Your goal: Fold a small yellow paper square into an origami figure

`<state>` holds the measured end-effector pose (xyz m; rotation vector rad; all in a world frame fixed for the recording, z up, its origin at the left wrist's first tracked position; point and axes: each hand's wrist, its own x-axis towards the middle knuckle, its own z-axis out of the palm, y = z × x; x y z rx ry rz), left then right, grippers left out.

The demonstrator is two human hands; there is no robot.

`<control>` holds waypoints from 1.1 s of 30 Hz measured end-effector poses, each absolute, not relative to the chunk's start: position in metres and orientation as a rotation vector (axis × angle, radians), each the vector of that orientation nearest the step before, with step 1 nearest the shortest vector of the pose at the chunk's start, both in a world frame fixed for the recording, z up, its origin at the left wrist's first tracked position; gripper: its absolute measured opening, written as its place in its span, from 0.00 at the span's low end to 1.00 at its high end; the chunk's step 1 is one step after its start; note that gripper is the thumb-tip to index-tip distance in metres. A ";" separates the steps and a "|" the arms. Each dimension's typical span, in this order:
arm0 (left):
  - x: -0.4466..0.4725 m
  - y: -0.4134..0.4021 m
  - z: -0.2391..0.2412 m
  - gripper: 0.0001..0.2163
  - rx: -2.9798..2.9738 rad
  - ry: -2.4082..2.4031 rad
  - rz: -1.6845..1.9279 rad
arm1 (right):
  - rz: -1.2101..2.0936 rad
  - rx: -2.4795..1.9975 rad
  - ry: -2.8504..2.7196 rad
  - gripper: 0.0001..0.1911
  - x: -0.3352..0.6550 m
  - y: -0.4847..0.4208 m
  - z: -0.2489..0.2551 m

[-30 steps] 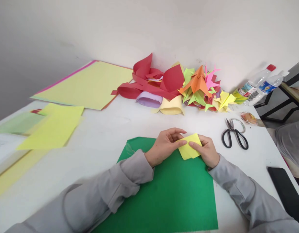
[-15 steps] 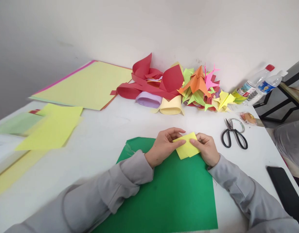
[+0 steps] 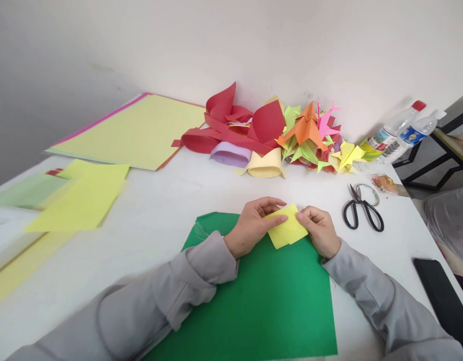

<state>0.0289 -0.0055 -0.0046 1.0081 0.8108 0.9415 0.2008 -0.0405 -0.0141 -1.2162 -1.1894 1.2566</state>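
Observation:
A small folded yellow paper [image 3: 287,230] lies between both hands, just above a large green sheet [image 3: 261,296] on the white table [image 3: 159,210]. My left hand [image 3: 254,225] pinches the paper's left edge with thumb and forefinger. My right hand [image 3: 321,230] grips its right edge, fingers curled over the corner. Both arms wear grey sleeves.
Black scissors [image 3: 362,210] lie to the right of my hands beside a tape roll [image 3: 368,193]. A heap of folded coloured paper figures [image 3: 287,138] sits against the wall. Large yellow sheets [image 3: 137,133] lie at the left. Two bottles [image 3: 400,130] and a dark phone [image 3: 444,301] are at the right.
The yellow paper has turned slightly and shifted a little left between my hands. My right fingers slid from the paper's top face to its right edge.

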 end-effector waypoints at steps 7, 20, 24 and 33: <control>0.029 -0.006 -0.002 0.17 1.067 0.824 0.881 | 1.286 -1.245 -1.254 0.20 0.199 -0.041 -0.008; 0.029 -0.005 -0.003 0.17 1.161 0.837 0.905 | 1.278 -1.255 -1.288 0.19 0.198 -0.043 -0.008; 0.029 -0.006 -0.002 0.17 1.151 0.843 0.899 | 1.274 -1.259 -1.282 0.19 0.199 -0.043 -0.009; 0.028 -0.006 -0.001 0.16 1.091 0.828 0.908 | 1.280 -1.269 -1.228 0.20 0.197 -0.042 -0.009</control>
